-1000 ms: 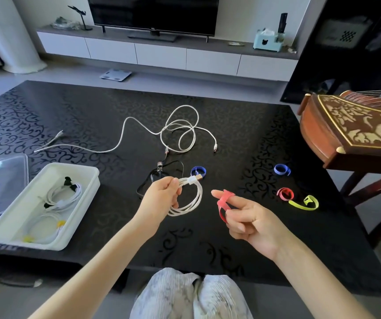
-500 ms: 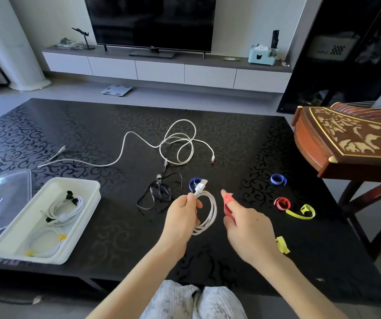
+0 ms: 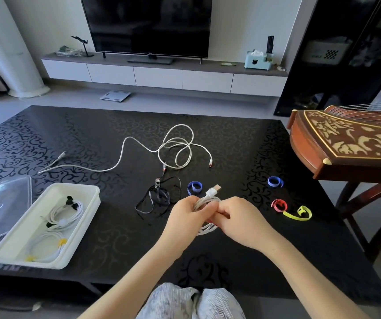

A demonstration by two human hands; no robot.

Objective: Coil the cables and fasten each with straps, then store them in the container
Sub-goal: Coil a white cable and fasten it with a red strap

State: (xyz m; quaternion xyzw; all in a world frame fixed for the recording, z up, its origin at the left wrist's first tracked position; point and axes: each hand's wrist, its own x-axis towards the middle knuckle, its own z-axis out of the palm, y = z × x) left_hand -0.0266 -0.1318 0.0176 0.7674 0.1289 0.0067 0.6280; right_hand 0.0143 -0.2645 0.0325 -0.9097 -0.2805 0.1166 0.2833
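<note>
Above the black table's near middle, my left hand (image 3: 183, 211) pinches a coiled white cable (image 3: 208, 201) whose USB plug sticks up. My right hand (image 3: 235, 217) presses against the same coil from the right, its fingers curled; the red strap it carried is almost hidden, with a sliver of red under the fingers. A loose white cable (image 3: 175, 146) sprawls across the table's middle. A loose black cable (image 3: 159, 196) lies just left of my hands. The white container (image 3: 86, 192) at the left holds two strapped white coils.
Spare straps lie on the table (image 3: 242, 146): a blue one (image 3: 194, 187) beside the black cable, another blue (image 3: 275, 182), a red (image 3: 279, 205) and a yellow-green (image 3: 299, 214) at the right. A clear lid (image 3: 0, 208) sits left of the container. A wooden zither (image 3: 346, 143) overhangs the right edge.
My right hand, carrying the red strap, has moved left and closed onto the coil held by my left hand. The coil has shifted slightly right and nearer to me.
</note>
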